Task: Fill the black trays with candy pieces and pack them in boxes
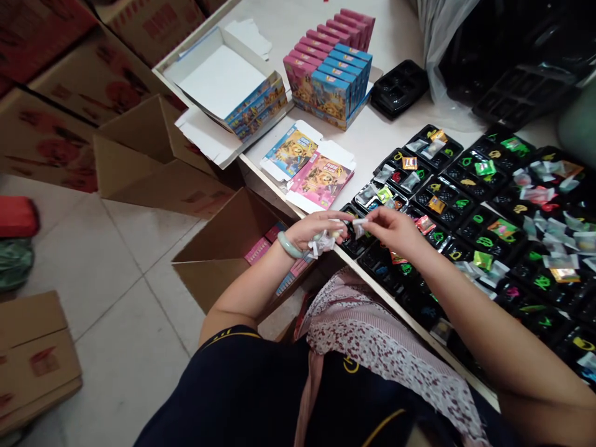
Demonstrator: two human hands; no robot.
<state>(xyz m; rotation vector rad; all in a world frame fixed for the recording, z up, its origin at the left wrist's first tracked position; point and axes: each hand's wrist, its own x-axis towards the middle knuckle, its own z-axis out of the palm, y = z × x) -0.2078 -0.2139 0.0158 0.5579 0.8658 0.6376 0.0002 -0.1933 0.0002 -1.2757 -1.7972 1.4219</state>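
My left hand, with a pale green bangle on the wrist, is closed round a bunch of small clear packets at the table's near edge. My right hand pinches one small white packet just beside the left fingers. Both hands hover over a black plastic tray with compartments. More black trays spread to the right, holding small coloured toys and foil packets.
Two flat unfolded cartons, blue and pink, lie on the white table. Upright pink and blue boxes stand behind them beside an open display box. An open cardboard box sits on the floor below the edge.
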